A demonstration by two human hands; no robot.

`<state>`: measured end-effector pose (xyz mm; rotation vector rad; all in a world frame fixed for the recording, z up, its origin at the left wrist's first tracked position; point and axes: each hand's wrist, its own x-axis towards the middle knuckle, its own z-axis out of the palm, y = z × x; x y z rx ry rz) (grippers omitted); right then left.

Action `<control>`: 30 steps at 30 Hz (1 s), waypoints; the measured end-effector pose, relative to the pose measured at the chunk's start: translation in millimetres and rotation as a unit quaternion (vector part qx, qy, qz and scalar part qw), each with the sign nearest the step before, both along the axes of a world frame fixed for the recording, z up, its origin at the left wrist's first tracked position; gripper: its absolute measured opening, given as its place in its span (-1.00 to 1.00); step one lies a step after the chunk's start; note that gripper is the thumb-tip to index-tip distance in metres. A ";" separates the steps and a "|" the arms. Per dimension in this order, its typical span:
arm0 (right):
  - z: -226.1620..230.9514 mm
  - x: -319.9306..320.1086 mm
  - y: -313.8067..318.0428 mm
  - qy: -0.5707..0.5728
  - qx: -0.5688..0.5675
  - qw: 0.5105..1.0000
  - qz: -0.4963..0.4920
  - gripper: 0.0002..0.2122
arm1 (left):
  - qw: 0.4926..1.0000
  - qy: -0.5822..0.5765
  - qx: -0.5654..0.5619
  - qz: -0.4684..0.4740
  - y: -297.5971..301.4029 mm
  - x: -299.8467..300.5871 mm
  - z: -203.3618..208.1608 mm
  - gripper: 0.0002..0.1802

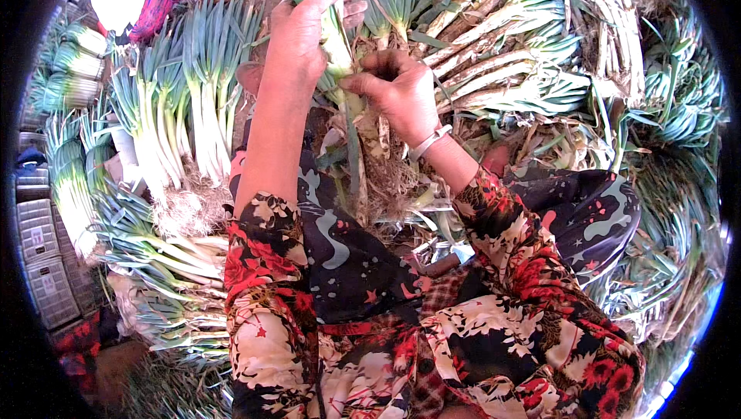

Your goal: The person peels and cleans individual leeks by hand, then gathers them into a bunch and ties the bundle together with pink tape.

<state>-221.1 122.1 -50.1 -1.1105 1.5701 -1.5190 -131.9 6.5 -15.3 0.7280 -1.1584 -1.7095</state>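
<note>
While bundled leeks (208, 87) stand at far left, left hand (302, 29) has fingers wrapped round one leek (335, 47), long axis near-to-far, lower end angling right. Stalk lies immediately left of right hand (403, 91); thumb and forefinger nearly meeting, hold on leaf unclear. Beyond, right: heaped leeks (509, 41).

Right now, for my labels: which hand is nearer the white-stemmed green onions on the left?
Left. The left hand is right of those green onions; the right hand is farther right.
</note>
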 end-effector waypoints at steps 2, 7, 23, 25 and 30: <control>-0.3 -3.3 -5.6 -0.084 -0.025 0.996 0.004 -0.62 | 0.997 0.045 0.020 -0.063 -3.4 0.5 -2.1 -0.59; 13.7 -14.4 -18.3 -0.181 -0.026 0.981 0.069 -0.81 | 0.989 0.110 0.097 -0.033 -17.3 0.1 -16.2 -0.67; -66.4 -73.1 75.3 0.184 0.146 0.972 0.031 -0.56 | 0.984 0.135 0.048 -0.110 -31.3 9.6 -12.0 -0.56; -16.5 -36.1 44.9 0.259 0.007 0.966 -0.017 -0.59 | 0.980 0.147 0.075 -0.108 -24.7 8.5 -12.4 -0.57; 0.5 -6.3 -5.2 0.465 -0.152 0.866 -0.101 -0.76 | 0.992 0.075 0.096 -0.045 -11.1 -1.8 -15.0 -0.65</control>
